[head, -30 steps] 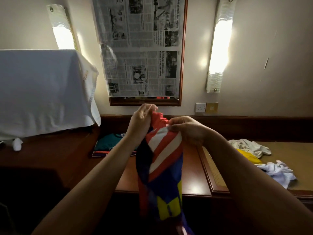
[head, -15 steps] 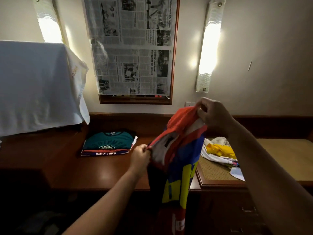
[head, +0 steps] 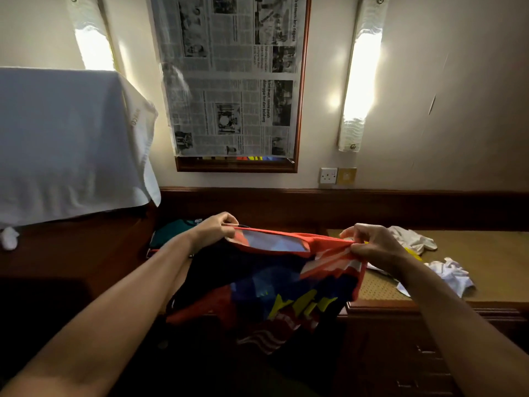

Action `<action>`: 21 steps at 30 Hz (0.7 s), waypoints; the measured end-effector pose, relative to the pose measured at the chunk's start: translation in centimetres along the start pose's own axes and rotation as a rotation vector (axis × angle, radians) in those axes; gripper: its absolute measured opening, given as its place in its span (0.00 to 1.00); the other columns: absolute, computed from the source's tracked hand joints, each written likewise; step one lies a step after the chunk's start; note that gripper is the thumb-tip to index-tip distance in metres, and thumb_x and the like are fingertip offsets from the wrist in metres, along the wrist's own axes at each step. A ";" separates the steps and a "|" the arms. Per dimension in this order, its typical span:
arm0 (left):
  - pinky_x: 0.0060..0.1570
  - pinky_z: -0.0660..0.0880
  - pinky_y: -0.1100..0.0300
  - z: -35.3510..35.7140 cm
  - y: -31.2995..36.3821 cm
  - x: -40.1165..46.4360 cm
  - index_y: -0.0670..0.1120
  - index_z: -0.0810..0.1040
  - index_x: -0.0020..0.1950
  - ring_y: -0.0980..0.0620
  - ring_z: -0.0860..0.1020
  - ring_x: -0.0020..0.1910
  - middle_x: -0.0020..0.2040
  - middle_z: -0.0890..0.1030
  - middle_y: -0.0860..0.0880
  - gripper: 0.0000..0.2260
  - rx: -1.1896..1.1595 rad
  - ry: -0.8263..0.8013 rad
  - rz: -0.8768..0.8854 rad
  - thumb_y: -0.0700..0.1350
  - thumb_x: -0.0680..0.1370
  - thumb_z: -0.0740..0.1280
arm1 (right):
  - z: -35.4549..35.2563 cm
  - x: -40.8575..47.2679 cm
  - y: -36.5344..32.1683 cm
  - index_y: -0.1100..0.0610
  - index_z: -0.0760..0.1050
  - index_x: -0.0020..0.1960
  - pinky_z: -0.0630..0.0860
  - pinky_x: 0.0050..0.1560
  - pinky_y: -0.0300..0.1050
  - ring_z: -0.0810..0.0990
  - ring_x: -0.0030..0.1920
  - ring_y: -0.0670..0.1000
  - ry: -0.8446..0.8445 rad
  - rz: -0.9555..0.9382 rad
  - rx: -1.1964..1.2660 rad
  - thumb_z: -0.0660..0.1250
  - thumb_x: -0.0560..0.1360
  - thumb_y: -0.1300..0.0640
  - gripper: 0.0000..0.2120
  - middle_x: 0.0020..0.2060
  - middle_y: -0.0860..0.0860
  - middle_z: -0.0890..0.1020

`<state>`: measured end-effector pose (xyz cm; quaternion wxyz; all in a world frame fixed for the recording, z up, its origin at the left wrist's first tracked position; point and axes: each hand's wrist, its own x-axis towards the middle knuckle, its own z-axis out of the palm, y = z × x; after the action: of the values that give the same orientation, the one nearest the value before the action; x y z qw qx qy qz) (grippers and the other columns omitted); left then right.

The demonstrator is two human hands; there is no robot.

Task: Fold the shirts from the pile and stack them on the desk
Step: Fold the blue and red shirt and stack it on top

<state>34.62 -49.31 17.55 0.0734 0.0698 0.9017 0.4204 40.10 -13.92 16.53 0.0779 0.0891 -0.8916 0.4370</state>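
Note:
A red, blue and yellow shirt (head: 272, 285) is stretched out between my hands above the front of the wooden desk (head: 86, 253). My left hand (head: 213, 229) pinches its top edge on the left. My right hand (head: 372, 243) pinches the top edge on the right. The shirt hangs down over the desk's edge and hides its middle. Behind my left hand a folded teal shirt (head: 169, 233) lies on a small stack, mostly covered. The pile of loose shirts (head: 423, 253), white and yellow, lies to the right on the woven-top cabinet (head: 486, 253).
A white cloth (head: 68, 144) drapes over something tall at the left of the desk. A newspaper-covered mirror (head: 229, 78) hangs on the wall between two lit lamps. A wall socket (head: 328, 175) sits above the dark back rail.
My hands have pulled apart and come level, spreading the bunched shirt wide. The view has dropped a little toward the desk.

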 end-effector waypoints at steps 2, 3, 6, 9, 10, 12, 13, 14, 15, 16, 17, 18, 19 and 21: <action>0.49 0.71 0.62 -0.2 -0.6 -0.1 0.47 0.72 0.58 0.52 0.72 0.50 0.54 0.71 0.48 0.12 0.231 -0.050 0.050 0.43 0.75 0.66 | 1.0 0.2 -0.1 0.53 0.67 0.25 0.69 0.29 0.39 0.73 0.28 0.43 0.021 0.020 0.121 0.62 0.63 0.71 0.16 0.27 0.45 0.77; 0.55 0.69 0.59 -0.3 -1.2 0.0 0.50 0.70 0.60 0.51 0.70 0.55 0.56 0.68 0.49 0.16 0.419 -0.048 0.096 0.48 0.74 0.67 | 1.3 0.4 -0.1 0.52 0.66 0.25 0.65 0.26 0.39 0.68 0.26 0.43 0.040 0.022 0.142 0.61 0.62 0.72 0.16 0.24 0.44 0.72; 0.66 0.63 0.54 0.0 -3.2 -0.3 0.54 0.63 0.70 0.51 0.65 0.62 0.59 0.64 0.52 0.33 0.850 -0.016 0.285 0.64 0.69 0.66 | 1.2 0.9 0.0 0.56 0.65 0.32 0.61 0.26 0.37 0.65 0.30 0.47 0.023 0.043 0.141 0.56 0.63 0.78 0.17 0.28 0.49 0.67; 0.66 0.65 0.52 0.4 -4.4 0.0 0.53 0.58 0.74 0.49 0.65 0.63 0.64 0.64 0.50 0.40 1.094 0.079 0.387 0.70 0.68 0.65 | 0.2 0.9 -0.4 0.61 0.72 0.48 0.70 0.31 0.40 0.74 0.37 0.52 -0.207 0.119 0.228 0.58 0.64 0.74 0.15 0.38 0.56 0.75; 0.63 0.67 0.51 0.4 -4.7 0.3 0.51 0.60 0.73 0.48 0.68 0.61 0.62 0.67 0.48 0.39 1.093 0.144 0.397 0.69 0.69 0.65 | -0.2 0.8 -0.6 0.61 0.73 0.54 0.73 0.35 0.42 0.77 0.41 0.54 -0.304 0.132 0.308 0.62 0.64 0.68 0.19 0.43 0.58 0.77; 0.55 0.72 0.50 0.4 -5.4 1.0 0.46 0.69 0.67 0.45 0.74 0.54 0.56 0.74 0.45 0.29 0.947 0.266 0.413 0.63 0.74 0.63 | -0.8 0.8 -0.8 0.59 0.73 0.63 0.78 0.43 0.44 0.80 0.49 0.57 -0.446 0.138 0.471 0.69 0.66 0.56 0.26 0.52 0.60 0.79; 0.51 0.74 0.50 0.3 -5.7 1.2 0.44 0.73 0.61 0.43 0.75 0.51 0.51 0.76 0.44 0.22 0.861 0.298 0.425 0.59 0.76 0.62 | -0.9 0.7 -1.2 0.59 0.74 0.63 0.78 0.45 0.45 0.81 0.51 0.57 -0.462 0.138 0.510 0.70 0.69 0.51 0.24 0.53 0.59 0.81; 0.49 0.75 0.49 0.3 -5.9 1.4 0.43 0.75 0.56 0.42 0.76 0.49 0.49 0.77 0.43 0.14 0.804 0.314 0.433 0.52 0.78 0.62 | -0.8 0.6 -1.4 0.59 0.76 0.62 0.79 0.45 0.45 0.82 0.50 0.56 -0.449 0.152 0.513 0.68 0.75 0.49 0.20 0.51 0.59 0.82; 0.48 0.75 0.48 0.4 -6.2 1.5 0.42 0.75 0.53 0.42 0.76 0.47 0.47 0.77 0.42 0.08 0.779 0.325 0.440 0.45 0.79 0.62 | -0.6 0.6 -1.5 0.60 0.79 0.58 0.79 0.43 0.43 0.83 0.47 0.54 -0.404 0.180 0.469 0.63 0.79 0.50 0.16 0.48 0.58 0.83; 0.47 0.76 0.47 0.4 -6.4 1.7 0.41 0.76 0.51 0.42 0.76 0.46 0.45 0.78 0.41 0.06 0.765 0.342 0.457 0.40 0.78 0.62 | -0.3 0.7 -1.6 0.59 0.81 0.54 0.79 0.42 0.43 0.83 0.44 0.53 -0.349 0.209 0.377 0.61 0.80 0.51 0.14 0.45 0.58 0.83; 0.46 0.76 0.46 0.4 -6.7 1.9 0.40 0.77 0.51 0.42 0.76 0.44 0.44 0.78 0.41 0.06 0.748 0.359 0.475 0.37 0.77 0.62 | -0.2 0.9 -1.4 0.58 0.82 0.49 0.79 0.41 0.42 0.83 0.42 0.51 -0.325 0.211 0.235 0.61 0.80 0.53 0.13 0.43 0.57 0.83; 0.45 0.77 0.46 0.4 -6.8 1.9 0.39 0.78 0.51 0.42 0.76 0.43 0.44 0.79 0.40 0.06 0.714 0.373 0.494 0.36 0.77 0.62 | -0.1 1.0 -1.1 0.57 0.83 0.45 0.78 0.40 0.41 0.83 0.42 0.50 -0.331 0.199 0.106 0.63 0.80 0.55 0.12 0.43 0.57 0.83; 0.45 0.77 0.46 0.4 -6.9 1.9 0.39 0.78 0.52 0.42 0.76 0.43 0.45 0.80 0.40 0.07 0.675 0.389 0.514 0.37 0.77 0.63 | 0.0 1.1 -0.8 0.56 0.83 0.43 0.77 0.40 0.39 0.82 0.42 0.50 -0.351 0.186 0.028 0.65 0.79 0.56 0.11 0.44 0.56 0.81; 0.46 0.77 0.49 0.6 -6.9 1.8 0.39 0.77 0.54 0.44 0.77 0.44 0.48 0.79 0.41 0.09 0.582 0.430 0.521 0.42 0.78 0.63 | 0.0 1.1 -0.2 0.58 0.82 0.41 0.76 0.39 0.38 0.81 0.42 0.50 -0.341 0.177 0.037 0.66 0.78 0.58 0.09 0.44 0.56 0.80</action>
<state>32.48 -52.93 11.77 -0.2470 0.2232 0.9296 0.1584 39.09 -14.12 16.97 -0.1146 0.0845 -0.8880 0.4372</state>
